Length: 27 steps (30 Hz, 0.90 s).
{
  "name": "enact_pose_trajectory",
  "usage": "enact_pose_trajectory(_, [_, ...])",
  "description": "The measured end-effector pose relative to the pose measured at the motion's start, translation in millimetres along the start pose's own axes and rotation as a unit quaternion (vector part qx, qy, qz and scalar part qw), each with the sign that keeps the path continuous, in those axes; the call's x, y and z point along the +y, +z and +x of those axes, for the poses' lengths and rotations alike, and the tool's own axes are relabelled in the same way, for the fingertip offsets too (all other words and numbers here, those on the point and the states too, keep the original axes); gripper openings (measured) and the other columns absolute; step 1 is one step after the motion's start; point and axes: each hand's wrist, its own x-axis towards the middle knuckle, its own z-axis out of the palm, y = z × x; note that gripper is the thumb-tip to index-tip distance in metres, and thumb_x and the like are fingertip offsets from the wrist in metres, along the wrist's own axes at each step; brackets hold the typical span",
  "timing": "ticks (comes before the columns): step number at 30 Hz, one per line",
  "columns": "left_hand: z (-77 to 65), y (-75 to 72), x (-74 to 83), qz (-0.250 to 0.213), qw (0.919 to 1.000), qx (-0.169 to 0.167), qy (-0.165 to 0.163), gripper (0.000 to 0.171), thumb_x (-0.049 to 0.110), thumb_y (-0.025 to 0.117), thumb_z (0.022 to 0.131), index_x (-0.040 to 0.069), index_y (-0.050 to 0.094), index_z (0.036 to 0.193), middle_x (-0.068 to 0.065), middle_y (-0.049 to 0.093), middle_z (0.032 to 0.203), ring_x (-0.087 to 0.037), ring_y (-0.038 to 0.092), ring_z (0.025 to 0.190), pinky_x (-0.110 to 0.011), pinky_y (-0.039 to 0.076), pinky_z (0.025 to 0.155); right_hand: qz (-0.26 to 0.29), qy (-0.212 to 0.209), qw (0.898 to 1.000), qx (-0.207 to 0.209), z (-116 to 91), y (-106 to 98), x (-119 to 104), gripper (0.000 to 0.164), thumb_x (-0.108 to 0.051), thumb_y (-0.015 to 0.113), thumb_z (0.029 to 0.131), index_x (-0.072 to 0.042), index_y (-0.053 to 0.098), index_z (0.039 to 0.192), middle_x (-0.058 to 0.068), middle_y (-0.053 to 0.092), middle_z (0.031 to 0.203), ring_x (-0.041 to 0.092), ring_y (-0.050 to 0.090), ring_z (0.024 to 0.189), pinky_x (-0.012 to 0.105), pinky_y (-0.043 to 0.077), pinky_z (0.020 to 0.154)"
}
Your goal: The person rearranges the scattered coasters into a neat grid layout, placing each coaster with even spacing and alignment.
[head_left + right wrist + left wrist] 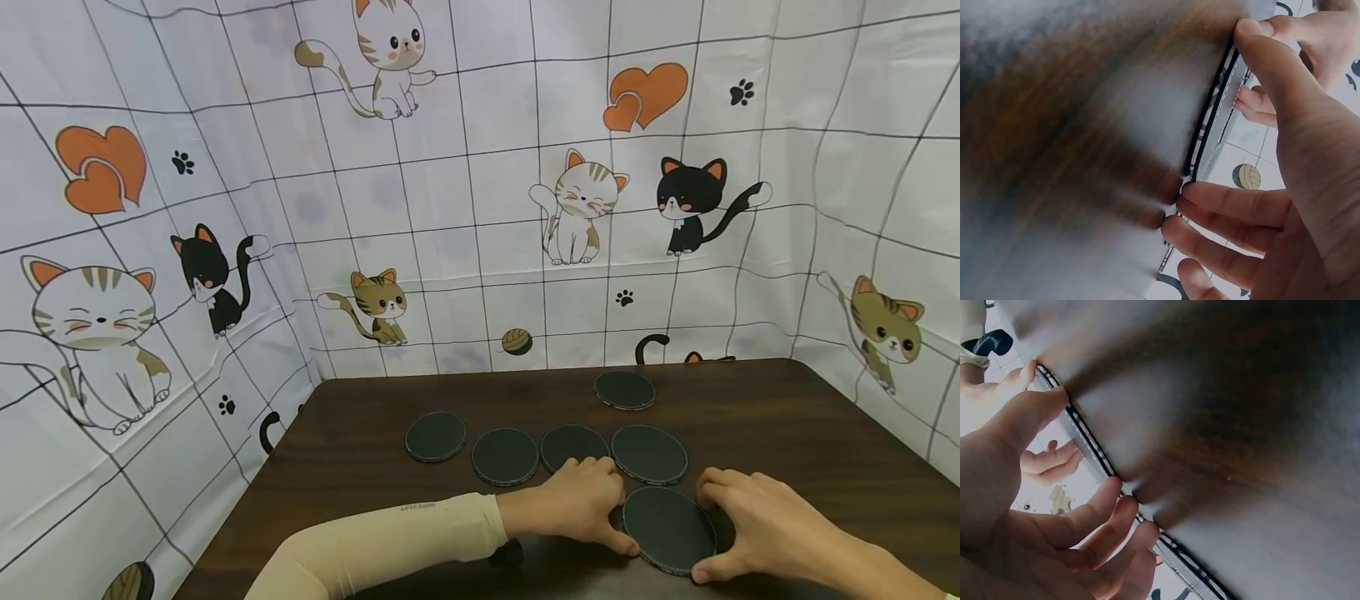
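Flanking the nearest disc [669, 531] on the counter [360, 408], the left hand [573, 500] and right hand [772, 525] hold its rim with curved fingers and thumbs. A dark form [507, 554], partly hidden by the left sleeve [405, 533], cannot be identified. Farther back, the left hand covers the near edge of a middle disc [573, 442]; three other discs [506, 457] flank it. A distant disc [625, 390] lies near the back edge, which cuts off a printed cat [693, 357] on the sheet [495, 183].
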Motion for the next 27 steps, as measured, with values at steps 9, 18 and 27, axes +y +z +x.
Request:
enact_pose_trajectory(9, [2.8, 1.4, 2.2, -0.003, 0.9996, -0.003, -0.027, 0.043, 0.070, 0.071, 0.083, 0.028, 0.064, 0.087, 0.012, 0.050, 0.096, -0.005, 0.042, 0.073, -0.021, 0.033, 0.058, -0.007, -0.001, 1.000, -0.023, 4.4, -4.5, 1.8, 0.081, -0.087, 0.071, 0.062, -0.018, 0.072, 0.103, -0.007, 0.059, 0.110, 0.019, 0.060, 0.085, 0.052, 0.052, 0.073])
enact_pose_trajectory(18, [15.2, -15.1, -6.5, -0.049, 0.9977, -0.023, -0.041, 0.036, 0.058, 0.071, 0.091, 0.025, 0.074, 0.104, 0.013, 0.056, 0.097, 0.000, 0.049, 0.076, -0.018, 0.042, 0.059, 0.008, -0.001, 1.000, 0.006, 11.2, -9.8, 6.0, 0.080, -0.082, 0.071, 0.070, -0.018, 0.071, 0.119, -0.011, 0.062, 0.110, 0.009, 0.063, 0.082, 0.039, 0.052, 0.064])
enact_pose_trajectory(27, [66.2, -30.7, -55.9, -0.026, 0.9889, 0.012, -0.146, 0.043, 0.053, 0.066, 0.097, 0.018, 0.069, 0.120, 0.004, 0.058, 0.110, -0.010, 0.056, 0.088, -0.031, 0.049, 0.076, 0.011, 0.033, 0.998, 0.052, 70.0, -24.2, 28.7, 0.070, -0.067, 0.069, 0.087, -0.008, 0.069, 0.123, 0.010, 0.067, 0.119, 0.026, 0.068, 0.091, 0.048, 0.055, 0.067])
